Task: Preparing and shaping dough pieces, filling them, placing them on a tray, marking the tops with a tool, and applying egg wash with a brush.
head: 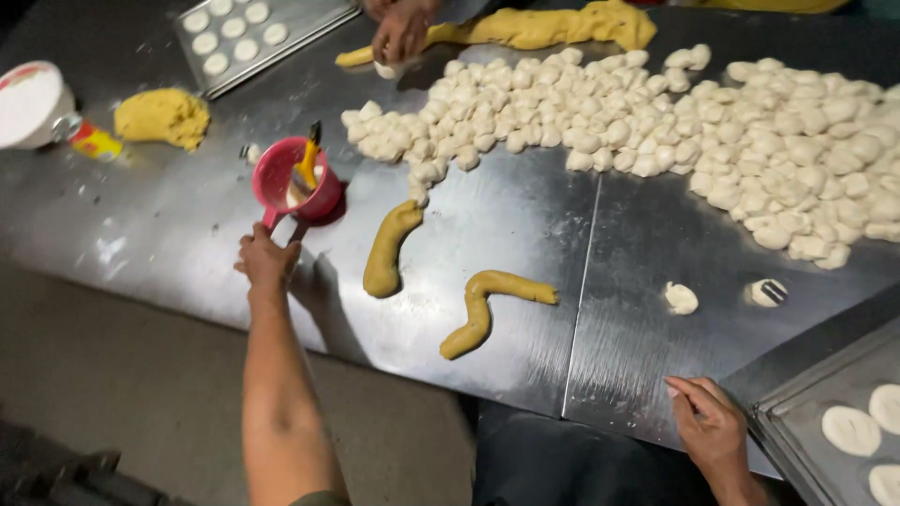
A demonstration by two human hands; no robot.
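Nearest the viewer, the left hand (266,261) reaches out from a long forearm, its fingers curled closed around the handle of a pink cup (298,182). That cup stands upright on the steel table (525,225) just beyond the fingertips, its bowl clear of them, with a yellow-handled brush (307,161) leaning inside it. Left of the cup lie a lump of yellow dough (163,117) and a white tub (30,103) tipped on its side. Right of the cup, two brownish-yellow dough ropes rest apart from both hands: a short curved rope (388,248) and an S-shaped rope (487,306). Beyond them spreads a wide heap of white dough pieces (712,122). At the near edge on the right, the right hand (710,427) lies flat on the table, fingers loosely extended and holding nothing, beside a baking tray (797,412) carrying flattened discs. At the far edge, a co-worker's hand (403,33) presses on a long yellow dough mass (553,26), beside a second tray (300,23).
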